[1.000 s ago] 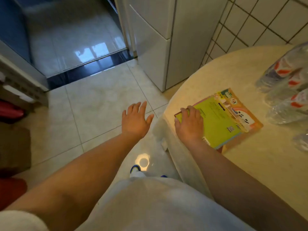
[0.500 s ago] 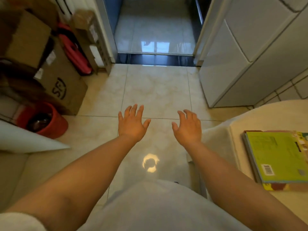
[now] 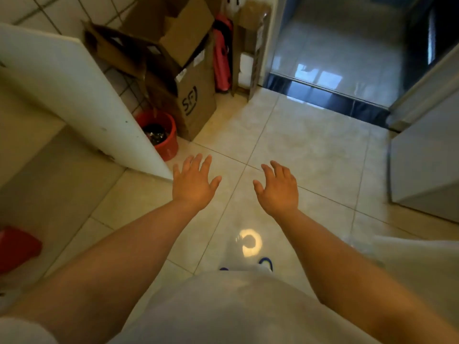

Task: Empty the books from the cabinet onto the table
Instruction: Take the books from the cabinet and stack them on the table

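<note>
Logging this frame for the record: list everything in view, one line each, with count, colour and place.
cabinet door: one, white, open, left
cardboard boxes: several, brown, stacked by the far wall
bucket: one, red, on the floor behind the door
red item: one, upright between boxes
red object: one, left edge, unclear
white appliance: one, right edge
floor: beige tiles
hands: left hand and right hand, both empty, fingers spread, held above the floor
</note>
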